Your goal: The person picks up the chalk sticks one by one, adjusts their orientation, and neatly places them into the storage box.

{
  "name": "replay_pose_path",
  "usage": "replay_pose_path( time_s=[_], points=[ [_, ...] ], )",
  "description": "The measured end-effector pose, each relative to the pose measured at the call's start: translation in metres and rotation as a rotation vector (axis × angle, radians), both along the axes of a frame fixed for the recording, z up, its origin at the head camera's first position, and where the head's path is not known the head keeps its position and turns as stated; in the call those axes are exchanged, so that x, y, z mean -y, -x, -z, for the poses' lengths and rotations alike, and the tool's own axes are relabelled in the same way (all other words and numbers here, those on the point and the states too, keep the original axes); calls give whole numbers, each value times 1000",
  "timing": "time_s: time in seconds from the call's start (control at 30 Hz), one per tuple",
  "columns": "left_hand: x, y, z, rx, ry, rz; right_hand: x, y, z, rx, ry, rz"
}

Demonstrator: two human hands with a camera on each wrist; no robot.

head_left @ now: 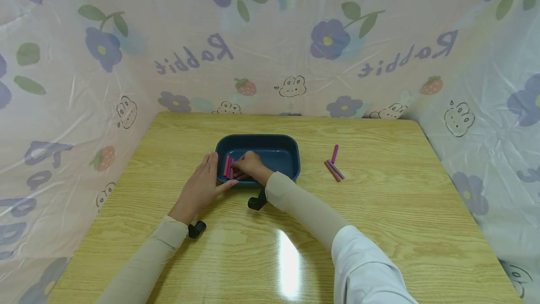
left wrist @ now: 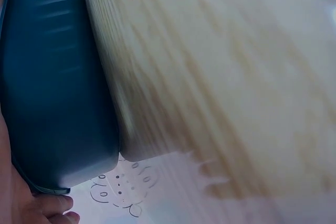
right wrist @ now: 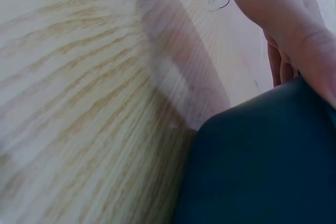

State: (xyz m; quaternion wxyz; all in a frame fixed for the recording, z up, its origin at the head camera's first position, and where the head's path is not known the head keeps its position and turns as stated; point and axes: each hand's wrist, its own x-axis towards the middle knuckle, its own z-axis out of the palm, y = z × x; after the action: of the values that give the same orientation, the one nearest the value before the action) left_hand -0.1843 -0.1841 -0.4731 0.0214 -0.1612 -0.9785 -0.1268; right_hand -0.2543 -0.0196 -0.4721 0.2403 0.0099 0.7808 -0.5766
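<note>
A dark blue rectangular container (head_left: 274,157) sits on the table, with a red stick (head_left: 226,167) and purple sticks (head_left: 229,169) lying side by side at its left end. My left hand (head_left: 202,183) rests against the container's left end, its fingers straight and the thumb along the near rim. Reaching inside, my right hand (head_left: 251,165) has curled fingers and seems to pinch a purplish stick beside the row; the fingers partly hide it. Under that hand, dark reddish sticks show in part. Both wrist views show mostly the container's outer wall (left wrist: 58,87).
Right of the container, a magenta stick (head_left: 335,153), a brownish-red stick (head_left: 331,171) and a purple stick (head_left: 336,170) lie on the wooden table (head_left: 379,210). A patterned curtain (head_left: 270,36) surrounds the table's back and sides. Black wrist mounts (head_left: 255,202) hang below the wrists.
</note>
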Motion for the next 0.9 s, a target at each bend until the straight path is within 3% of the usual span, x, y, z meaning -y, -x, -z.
replay_pose_path(
  time_s=[0.9],
  points=[
    [0, 1, 2, 0, 11, 0, -4, 1, 3, -5, 43, 5]
  ],
)
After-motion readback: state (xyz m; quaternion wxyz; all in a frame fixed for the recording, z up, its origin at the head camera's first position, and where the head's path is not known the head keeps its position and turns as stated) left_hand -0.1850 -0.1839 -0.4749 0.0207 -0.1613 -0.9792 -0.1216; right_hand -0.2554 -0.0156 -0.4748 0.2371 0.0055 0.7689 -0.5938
